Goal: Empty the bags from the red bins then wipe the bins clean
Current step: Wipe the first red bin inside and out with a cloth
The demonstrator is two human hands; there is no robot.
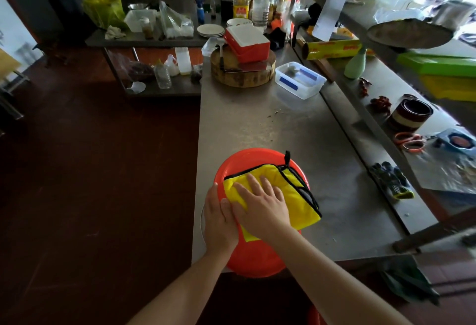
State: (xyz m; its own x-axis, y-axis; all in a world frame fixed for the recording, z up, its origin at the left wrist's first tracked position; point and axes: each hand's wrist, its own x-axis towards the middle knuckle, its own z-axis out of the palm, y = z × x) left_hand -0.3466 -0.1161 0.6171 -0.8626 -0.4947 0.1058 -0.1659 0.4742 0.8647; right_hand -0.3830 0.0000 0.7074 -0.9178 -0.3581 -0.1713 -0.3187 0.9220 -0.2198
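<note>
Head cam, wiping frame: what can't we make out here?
All in the head view:
- Floor of the red basin: covered by the yellow cloth and the right hand; clean or dirty unknown.
- Grip of the left hand at the rim: finger curl unclear.
- The red bins on the chopping block: far, contents unreadable.
- A blue item at the right edge: blurred, unidentifiable.

Steel table [257, 123] spans centre to 5 o'clock. Round wooden chopping block [243, 77] at 12; clear plastic tub [300, 82] with blue tape just beside, toward 1. Oil bottles [240, 2], plate stack [211, 30] farther at 12. Yellow bag [104, 10] at 10. Orange scissors [409, 141] at 3, gloves [391, 180] at 4.
</note>
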